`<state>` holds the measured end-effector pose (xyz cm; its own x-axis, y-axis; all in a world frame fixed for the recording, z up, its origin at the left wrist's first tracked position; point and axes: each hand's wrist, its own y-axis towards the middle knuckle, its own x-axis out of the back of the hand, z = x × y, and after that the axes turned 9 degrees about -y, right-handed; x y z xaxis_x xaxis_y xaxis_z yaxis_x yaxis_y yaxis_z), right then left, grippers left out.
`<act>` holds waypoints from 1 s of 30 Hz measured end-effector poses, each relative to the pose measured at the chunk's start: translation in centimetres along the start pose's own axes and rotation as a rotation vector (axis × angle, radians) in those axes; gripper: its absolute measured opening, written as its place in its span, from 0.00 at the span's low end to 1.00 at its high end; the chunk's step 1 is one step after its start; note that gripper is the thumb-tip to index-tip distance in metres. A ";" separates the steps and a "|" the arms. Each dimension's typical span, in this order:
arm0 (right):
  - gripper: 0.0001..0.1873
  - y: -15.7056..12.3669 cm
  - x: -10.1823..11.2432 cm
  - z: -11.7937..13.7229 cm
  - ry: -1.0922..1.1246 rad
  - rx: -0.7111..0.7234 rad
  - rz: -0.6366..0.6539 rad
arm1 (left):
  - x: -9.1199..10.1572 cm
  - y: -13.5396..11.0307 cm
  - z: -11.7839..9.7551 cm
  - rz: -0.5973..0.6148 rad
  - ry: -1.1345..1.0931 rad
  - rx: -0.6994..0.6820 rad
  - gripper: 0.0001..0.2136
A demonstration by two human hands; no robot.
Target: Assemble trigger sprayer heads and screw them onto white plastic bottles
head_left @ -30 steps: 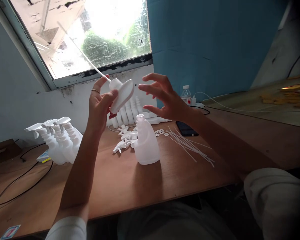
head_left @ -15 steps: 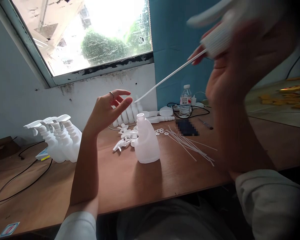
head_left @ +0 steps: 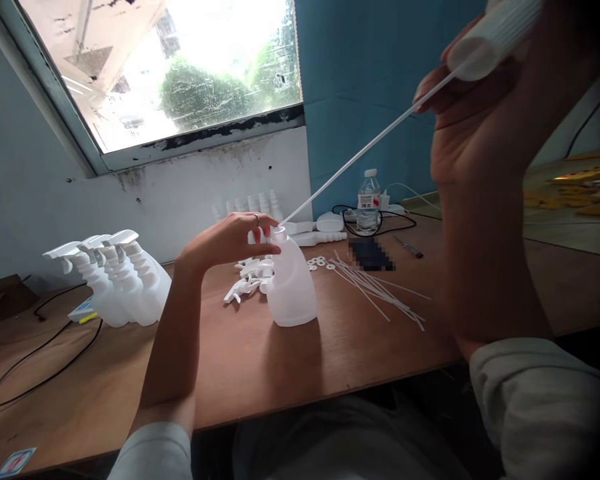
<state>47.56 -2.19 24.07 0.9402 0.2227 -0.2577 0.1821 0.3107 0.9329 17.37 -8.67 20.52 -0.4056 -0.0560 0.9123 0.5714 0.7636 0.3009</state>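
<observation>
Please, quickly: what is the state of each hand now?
Left hand: at the neck of the bottle; whether it grips cannot be told.
Right hand: closed, holding the white spray head.

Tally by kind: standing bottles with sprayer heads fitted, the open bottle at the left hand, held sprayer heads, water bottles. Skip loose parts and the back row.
Spray bottles with heads fitted: 3
Open bottle at left hand: 1
Sprayer head in right hand: 1
Water bottle: 1
Total: 6
</observation>
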 end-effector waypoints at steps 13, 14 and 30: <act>0.16 -1.7 -3.6 -0.5 -0.119 0.119 -0.082 | -0.4 0.6 1.3 0.016 -0.189 0.016 0.18; 0.16 -1.7 -3.5 -0.5 -0.160 0.141 -0.111 | -0.4 0.6 1.3 0.020 -0.201 0.017 0.17; 0.14 -4.0 -5.3 -2.0 -0.366 0.039 0.360 | -0.6 0.7 1.4 0.019 -0.244 0.108 0.27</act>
<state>41.26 -2.80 21.20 0.9831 -0.0314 0.1801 -0.1677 0.2377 0.9567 17.04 -7.20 19.83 -0.5630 0.1052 0.8197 0.5061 0.8281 0.2413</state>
